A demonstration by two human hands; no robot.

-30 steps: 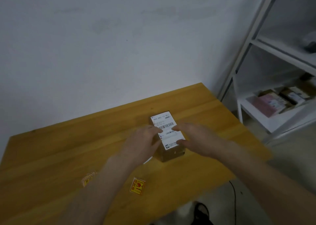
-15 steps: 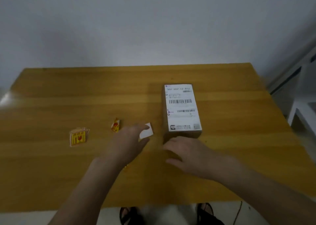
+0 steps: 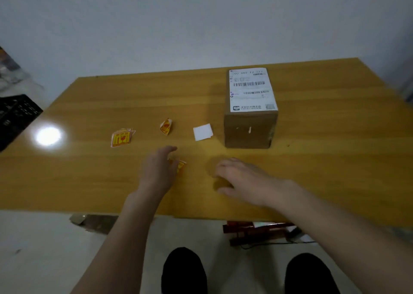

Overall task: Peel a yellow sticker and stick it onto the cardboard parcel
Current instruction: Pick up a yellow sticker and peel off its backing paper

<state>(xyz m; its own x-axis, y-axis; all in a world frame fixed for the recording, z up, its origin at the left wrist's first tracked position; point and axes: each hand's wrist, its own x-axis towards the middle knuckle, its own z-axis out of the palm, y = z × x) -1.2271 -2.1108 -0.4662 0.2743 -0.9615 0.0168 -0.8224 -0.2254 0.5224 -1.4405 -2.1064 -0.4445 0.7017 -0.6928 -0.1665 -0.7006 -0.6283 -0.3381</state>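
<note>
The cardboard parcel (image 3: 250,128) stands at the right middle of the wooden table (image 3: 324,159), a white shipping label (image 3: 252,90) on its top. A yellow and red sticker (image 3: 181,165) lies on the table, half hidden under my left hand (image 3: 157,171), whose fingers hover over it, spread and holding nothing. My right hand (image 3: 243,179) hovers palm down near the front edge, fingers loosely apart, empty. A small stack of yellow stickers (image 3: 121,137) lies to the left. A curled yellow sticker (image 3: 166,126) sits between the stack and the parcel.
A white square of backing paper (image 3: 203,132) lies just left of the parcel. A black crate (image 3: 15,117) is at the far left edge. Under the table's front edge are reddish objects and a cable (image 3: 257,231). My shoes (image 3: 183,269) show below.
Both hands came off the parcel and drew back toward the front edge. The white backing paper left my left hand and lies on the table. The view shifted left and down.
</note>
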